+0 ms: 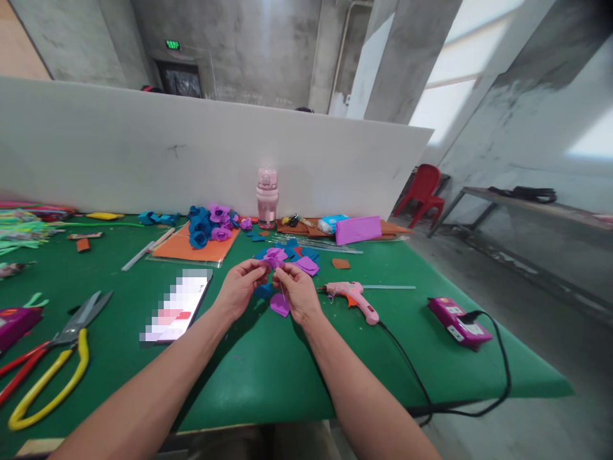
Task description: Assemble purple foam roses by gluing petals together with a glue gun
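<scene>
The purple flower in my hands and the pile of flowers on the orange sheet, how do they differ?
The purple flower is a single one, pinched between the left hand and right hand above the green table; the pile of flowers is many, lying untouched on the orange sheet. The held one is all purple; the pile is mostly blue with a few purple. Both look like rolled craft roses.

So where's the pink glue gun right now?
In the head view the pink glue gun lies on the green table, just right of the right hand, with the purple power strip farther right.
</scene>
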{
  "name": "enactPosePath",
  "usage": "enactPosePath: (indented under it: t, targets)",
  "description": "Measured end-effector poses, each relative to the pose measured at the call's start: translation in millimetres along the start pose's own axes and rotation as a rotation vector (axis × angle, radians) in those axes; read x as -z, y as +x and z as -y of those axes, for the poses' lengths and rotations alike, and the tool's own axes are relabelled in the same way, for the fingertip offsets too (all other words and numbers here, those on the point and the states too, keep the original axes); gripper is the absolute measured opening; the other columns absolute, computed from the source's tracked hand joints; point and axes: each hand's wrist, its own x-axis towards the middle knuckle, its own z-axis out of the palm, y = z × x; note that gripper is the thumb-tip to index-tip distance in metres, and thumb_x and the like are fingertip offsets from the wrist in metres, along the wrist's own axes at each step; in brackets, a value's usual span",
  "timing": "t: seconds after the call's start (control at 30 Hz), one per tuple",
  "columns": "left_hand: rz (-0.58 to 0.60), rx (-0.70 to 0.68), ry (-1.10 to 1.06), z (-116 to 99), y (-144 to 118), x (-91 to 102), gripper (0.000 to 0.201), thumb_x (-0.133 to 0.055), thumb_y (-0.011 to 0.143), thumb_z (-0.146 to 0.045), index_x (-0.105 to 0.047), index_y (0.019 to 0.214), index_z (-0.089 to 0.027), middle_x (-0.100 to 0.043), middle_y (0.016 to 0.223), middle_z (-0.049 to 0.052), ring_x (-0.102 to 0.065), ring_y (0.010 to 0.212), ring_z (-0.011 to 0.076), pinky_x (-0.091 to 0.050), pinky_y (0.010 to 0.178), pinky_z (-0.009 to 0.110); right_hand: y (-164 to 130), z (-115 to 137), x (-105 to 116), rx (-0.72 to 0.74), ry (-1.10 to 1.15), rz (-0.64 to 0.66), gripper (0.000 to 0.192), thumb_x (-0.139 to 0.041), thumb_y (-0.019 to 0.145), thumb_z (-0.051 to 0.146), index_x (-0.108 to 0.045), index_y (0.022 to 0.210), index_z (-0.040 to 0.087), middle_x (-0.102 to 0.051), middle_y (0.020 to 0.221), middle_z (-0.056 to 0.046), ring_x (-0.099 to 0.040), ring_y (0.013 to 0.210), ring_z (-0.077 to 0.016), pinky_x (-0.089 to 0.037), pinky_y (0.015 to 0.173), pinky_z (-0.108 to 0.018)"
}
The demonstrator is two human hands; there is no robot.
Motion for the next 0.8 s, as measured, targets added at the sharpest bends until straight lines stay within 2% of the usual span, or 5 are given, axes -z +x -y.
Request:
enactPosePath:
  t: [0.2, 0.4, 0.63, 0.8]
  targets:
    - [-0.046, -0.077, 0.116, 3.9, 3.0, 3.8, 0.023, -0.075, 0.057, -0.026, -0.066, 0.074, -0.015, -0.062, 0.067, 0.0, -0.055, 0.063, 0.011, -0.042, 0.064, 0.023, -0.1, -0.8, 0.8, -0.026, 0.014, 0.021, 0.025, -0.077, 0.055, 0.028, -0.063, 0.071, 0.016, -0.061, 0.058, 0.005, -0.055, 0.055, -0.0063, -0.044, 0.057, -0.019]
    - [-0.09, -0.071, 0.107, 2.1, 2.4, 2.0, 0.031, -0.077, 0.054, -0.03, -0.07, 0.08, -0.014, -0.068, 0.08, 0.006, -0.058, 0.069, 0.0139, -0.044, 0.07, 0.027, 1.1, -1.5, 2.4, -0.032, 0.022, 0.004, 0.026, -0.077, 0.054, 0.029, -0.062, 0.071, 0.016, -0.06, 0.058, 0.004, -0.054, 0.054, -0.0068, -0.044, 0.057, -0.02]
    - [-0.049, -0.11, 0.036, 0.3, 1.9, 2.4, 0.021, -0.076, 0.057, -0.029, -0.069, 0.072, -0.015, -0.068, 0.078, 0.004, -0.059, 0.071, 0.0138, -0.045, 0.073, 0.027, 0.9, 2.4, 1.6, -0.019, 0.051, -0.035, 0.027, -0.078, 0.053, 0.03, -0.061, 0.068, 0.015, -0.06, 0.059, 0.004, -0.054, 0.056, -0.0064, -0.044, 0.056, -0.018]
    - [-0.028, 0.015, 0.084, 3.4, 1.9, 2.0, 0.03, -0.079, 0.055, -0.03, -0.069, 0.078, -0.014, -0.065, 0.072, 0.002, -0.054, 0.06, 0.0098, -0.041, 0.059, 0.023, -0.3, 4.4, 0.1, -0.006, 0.034, -0.03, 0.026, -0.077, 0.054, 0.03, -0.062, 0.07, 0.016, -0.06, 0.061, 0.004, -0.055, 0.056, -0.0069, -0.045, 0.056, -0.019]
